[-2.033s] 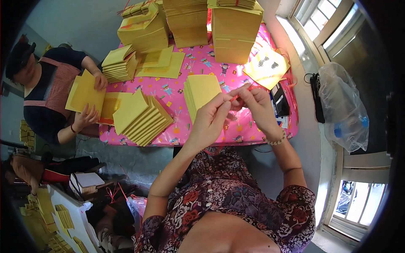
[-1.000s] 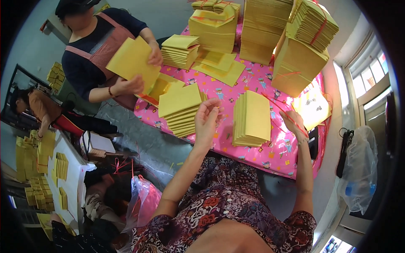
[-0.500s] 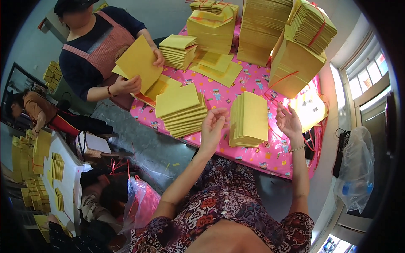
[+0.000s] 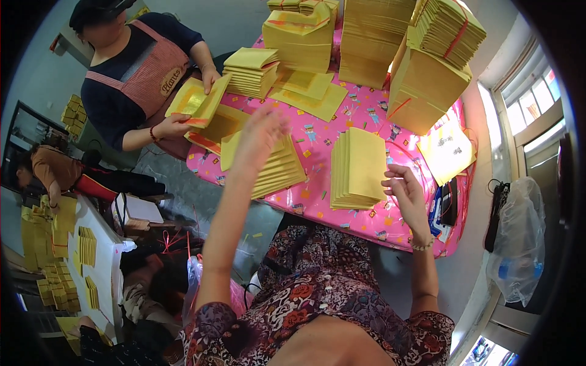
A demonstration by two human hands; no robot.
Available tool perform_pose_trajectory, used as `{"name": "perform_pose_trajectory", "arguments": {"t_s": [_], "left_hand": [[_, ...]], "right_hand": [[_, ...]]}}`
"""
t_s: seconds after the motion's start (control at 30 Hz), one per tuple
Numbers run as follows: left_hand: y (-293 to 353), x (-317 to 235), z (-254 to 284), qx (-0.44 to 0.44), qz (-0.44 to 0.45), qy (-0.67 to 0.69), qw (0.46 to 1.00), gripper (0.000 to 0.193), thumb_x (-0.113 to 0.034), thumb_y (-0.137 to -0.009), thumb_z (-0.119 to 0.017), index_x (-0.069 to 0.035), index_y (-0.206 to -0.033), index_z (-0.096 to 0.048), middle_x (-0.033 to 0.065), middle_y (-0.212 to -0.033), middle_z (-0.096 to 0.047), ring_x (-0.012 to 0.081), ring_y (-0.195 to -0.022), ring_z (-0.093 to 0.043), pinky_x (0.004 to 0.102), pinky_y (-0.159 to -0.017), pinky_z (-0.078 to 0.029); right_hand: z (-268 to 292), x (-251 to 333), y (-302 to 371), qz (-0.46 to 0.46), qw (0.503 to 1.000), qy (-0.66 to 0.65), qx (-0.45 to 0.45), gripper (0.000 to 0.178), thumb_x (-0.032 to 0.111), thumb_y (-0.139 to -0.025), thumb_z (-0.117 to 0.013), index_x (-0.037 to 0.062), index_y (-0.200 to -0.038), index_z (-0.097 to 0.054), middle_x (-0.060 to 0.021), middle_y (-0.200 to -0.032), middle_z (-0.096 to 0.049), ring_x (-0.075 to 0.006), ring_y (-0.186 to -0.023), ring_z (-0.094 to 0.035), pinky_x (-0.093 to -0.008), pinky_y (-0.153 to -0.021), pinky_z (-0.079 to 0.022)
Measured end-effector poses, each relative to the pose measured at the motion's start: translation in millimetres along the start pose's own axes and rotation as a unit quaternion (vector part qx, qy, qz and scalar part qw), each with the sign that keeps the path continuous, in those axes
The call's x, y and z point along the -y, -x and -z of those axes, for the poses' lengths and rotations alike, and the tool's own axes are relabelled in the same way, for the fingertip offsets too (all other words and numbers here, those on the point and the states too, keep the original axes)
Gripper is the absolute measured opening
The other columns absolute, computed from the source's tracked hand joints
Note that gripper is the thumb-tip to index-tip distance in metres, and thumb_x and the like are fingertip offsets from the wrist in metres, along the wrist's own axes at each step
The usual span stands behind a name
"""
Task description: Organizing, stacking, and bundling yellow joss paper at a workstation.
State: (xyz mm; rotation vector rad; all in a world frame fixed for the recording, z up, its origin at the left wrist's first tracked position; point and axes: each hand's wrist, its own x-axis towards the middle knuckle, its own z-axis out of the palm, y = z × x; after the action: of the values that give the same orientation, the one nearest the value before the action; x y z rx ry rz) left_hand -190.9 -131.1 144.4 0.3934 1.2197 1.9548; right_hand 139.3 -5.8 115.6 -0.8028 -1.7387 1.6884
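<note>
My left hand (image 4: 262, 137), smeared by motion, is raised over the left stack of folded yellow paper (image 4: 278, 174) and hides part of it. Whether it touches the stack I cannot tell. My right hand (image 4: 408, 194) is loosely curled with its fingers apart and nothing in it. Its fingertips are at the right edge of another stack of folded yellow paper (image 4: 360, 171), which stands near the front of the pink patterned table (image 4: 311, 146).
A co-worker (image 4: 140, 79) in a checked apron holds a folded yellow sheet (image 4: 198, 100) at the left. Flat yellow sheets (image 4: 311, 97) lie mid-table. Tall paper bundles (image 4: 427, 91), some with red string, stand at the back. A dark-and-blue object (image 4: 447, 204) lies at the right edge.
My left hand has moved up and left, from between the stacks to over the left one. My right hand has lowered to the near stack's right edge. The co-worker's sheet has been folded or tilted down.
</note>
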Motion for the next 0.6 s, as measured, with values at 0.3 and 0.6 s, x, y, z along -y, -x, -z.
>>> {"name": "perform_pose_trajectory", "arguments": {"t_s": [0.3, 0.6], "left_hand": [[-110, -37, 75, -0.114, 0.194, 0.152, 0.962, 0.028, -0.001, -0.094, -0.044, 0.010, -0.119, -0.038, 0.0238, -0.126, -0.043, 0.0332, -0.118, -0.046, 0.0476, -0.103, -0.044], [-144, -34, 71, -0.152, 0.201, 0.118, 0.961, 0.056, -0.004, -0.096, -0.040, 0.009, -0.144, -0.013, 0.0212, -0.149, -0.019, 0.0332, -0.136, -0.033, 0.0497, -0.110, -0.037]], "right_hand": [[-12, 9, 12, 0.061, 0.983, 0.173, 0.010, 0.017, 0.005, -0.096, -0.056, -0.0007, -0.112, -0.060, -0.0049, -0.102, -0.063, -0.0101, -0.094, -0.061, -0.0242, -0.077, -0.050], [-11, 5, 18, 0.049, 0.981, 0.183, -0.031, 0.017, 0.005, -0.094, -0.057, -0.0002, -0.109, -0.063, -0.0072, -0.100, -0.063, -0.0160, -0.093, -0.063, -0.0316, -0.079, -0.054]]}}
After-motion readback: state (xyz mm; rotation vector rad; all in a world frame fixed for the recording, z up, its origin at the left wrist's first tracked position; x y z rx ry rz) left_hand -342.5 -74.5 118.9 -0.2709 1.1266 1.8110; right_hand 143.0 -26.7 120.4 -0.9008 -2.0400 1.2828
